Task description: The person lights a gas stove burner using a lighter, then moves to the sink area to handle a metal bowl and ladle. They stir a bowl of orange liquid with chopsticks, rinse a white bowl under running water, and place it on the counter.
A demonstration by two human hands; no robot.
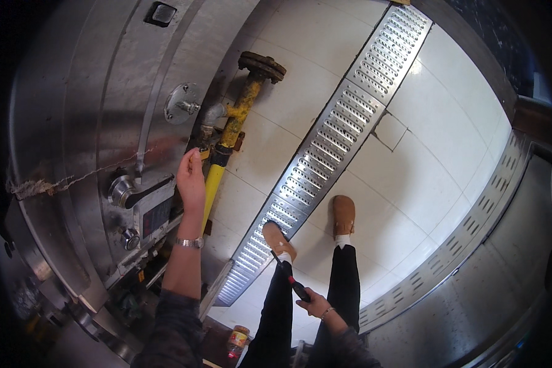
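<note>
My left hand [191,177] reaches down beside the steel stove front, its fingertips closed around the end of a small yellow valve handle [205,154]. That handle sits by a yellow gas pipe [237,112] with worn paint, a grey elbow [214,113] and a bolted rusty flange [262,66]. In my right hand [316,304], low in front of my legs, is a thin-stemmed black and red tool [295,284] that looks like a stick lighter. Its stem points up and left, over my left shoe [278,239].
The stove's steel front [119,92] carries a black lever [149,192] and a round knob [130,239]. A perforated drain grate [322,152] crosses the tiled floor [423,138]. A slotted steel counter base [464,230] curves along the right. A labelled jar [237,341] stands bottom centre.
</note>
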